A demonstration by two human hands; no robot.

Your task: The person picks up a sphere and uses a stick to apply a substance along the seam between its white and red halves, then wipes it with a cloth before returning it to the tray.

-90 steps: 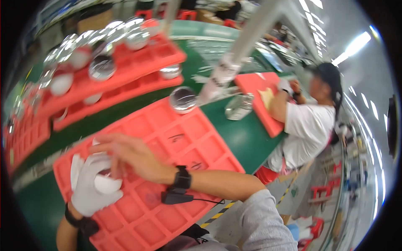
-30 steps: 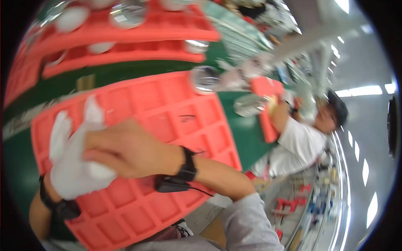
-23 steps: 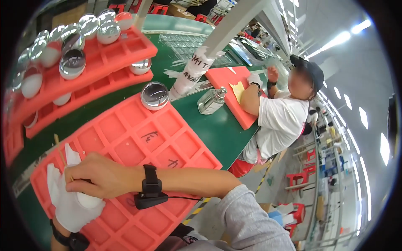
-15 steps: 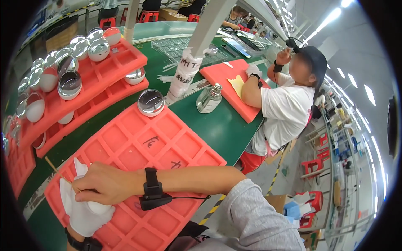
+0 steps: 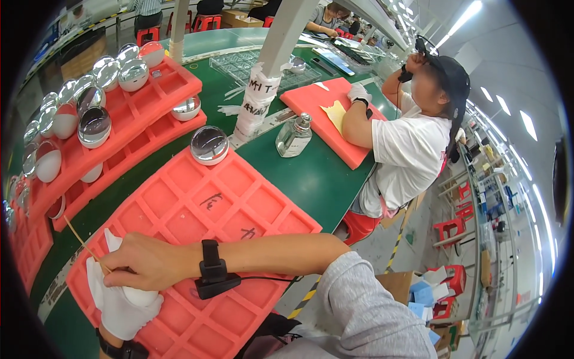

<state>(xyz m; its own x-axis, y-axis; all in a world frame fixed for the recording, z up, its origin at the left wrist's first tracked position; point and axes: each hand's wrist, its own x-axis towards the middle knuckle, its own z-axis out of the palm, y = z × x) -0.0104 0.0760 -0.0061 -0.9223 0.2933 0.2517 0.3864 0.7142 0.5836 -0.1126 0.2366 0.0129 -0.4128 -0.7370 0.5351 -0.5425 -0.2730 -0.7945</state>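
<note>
Currently my bare right hand (image 5: 152, 261) has its fingers pinched tight around a thin tan stick (image 5: 82, 242), its long axis slanting up-left from the grip. Just below those fingers sits a smooth white rounded piece (image 5: 141, 297), against my white-gloved left hand (image 5: 122, 314), the nearer one; how far that hand curls, I cannot tell. Both are over a pink-red gridded tray (image 5: 236, 179).

Head-worn fisheye — near, looking down over tray (image 5: 268, 216).

Strip lights (image 5: 466, 18) shine above red stools (image 5: 449, 230) on grey floor (image 5: 417, 256)
</note>
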